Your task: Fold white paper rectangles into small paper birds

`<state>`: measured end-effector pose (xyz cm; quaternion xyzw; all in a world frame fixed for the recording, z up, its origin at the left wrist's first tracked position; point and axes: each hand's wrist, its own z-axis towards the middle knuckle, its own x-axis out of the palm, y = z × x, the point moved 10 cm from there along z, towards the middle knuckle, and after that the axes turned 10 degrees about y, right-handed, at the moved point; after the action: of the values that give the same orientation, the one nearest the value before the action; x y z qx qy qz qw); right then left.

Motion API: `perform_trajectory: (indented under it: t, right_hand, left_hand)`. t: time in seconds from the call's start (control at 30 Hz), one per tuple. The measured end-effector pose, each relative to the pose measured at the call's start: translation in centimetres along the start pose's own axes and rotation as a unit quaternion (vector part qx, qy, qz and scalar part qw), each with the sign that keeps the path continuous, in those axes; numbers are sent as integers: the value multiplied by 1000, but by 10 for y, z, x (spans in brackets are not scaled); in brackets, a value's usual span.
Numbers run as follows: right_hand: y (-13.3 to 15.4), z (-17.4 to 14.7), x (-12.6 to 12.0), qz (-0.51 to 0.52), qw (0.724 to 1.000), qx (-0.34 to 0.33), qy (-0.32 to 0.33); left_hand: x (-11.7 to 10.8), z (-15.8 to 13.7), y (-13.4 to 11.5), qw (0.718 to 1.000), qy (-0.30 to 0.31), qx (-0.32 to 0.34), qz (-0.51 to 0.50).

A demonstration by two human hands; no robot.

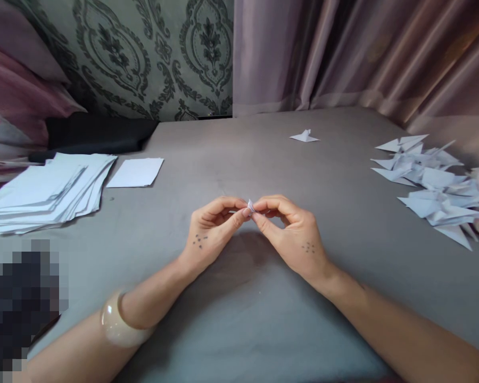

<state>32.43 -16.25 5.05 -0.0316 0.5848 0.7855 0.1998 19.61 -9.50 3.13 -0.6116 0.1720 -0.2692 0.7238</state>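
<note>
Over the middle of the grey table, my left hand (pixel 213 229) and my right hand (pixel 293 229) meet at the fingertips. Between them they pinch a small folded piece of white paper (pixel 250 205). Only its pointed tip shows above my thumbs and index fingers; the rest is hidden. A pale bangle (pixel 117 322) circles my left wrist. Dark dots mark the backs of both hands. Farther back on the table stands one folded paper crane (pixel 305 136), apart from both hands.
At the left lies a stack of white paper sheets (pixel 48 194), with a smaller pile of squares (pixel 138 173) beside it. Several paper cranes (pixel 435 181) are heaped at the right. A black cloth (pixel 104 133) lies at the back left. Curtains (pixel 287 58) hang behind the table.
</note>
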Motion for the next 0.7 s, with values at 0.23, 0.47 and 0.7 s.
perform_trajectory:
  t: [0.23, 0.47, 0.7]
  right_hand:
    - [-5, -1, 0, 8, 1000, 8, -3]
    - [-4, -1, 0, 2, 1000, 15, -5]
    - [-9, -3, 0, 22, 999, 30, -10]
  left_hand:
    - [0, 0, 1, 1000, 3, -3, 18]
    - [-1, -1, 1, 1000, -7, -9, 2]
    - [-2, -2, 3, 1000, -10, -7, 19]
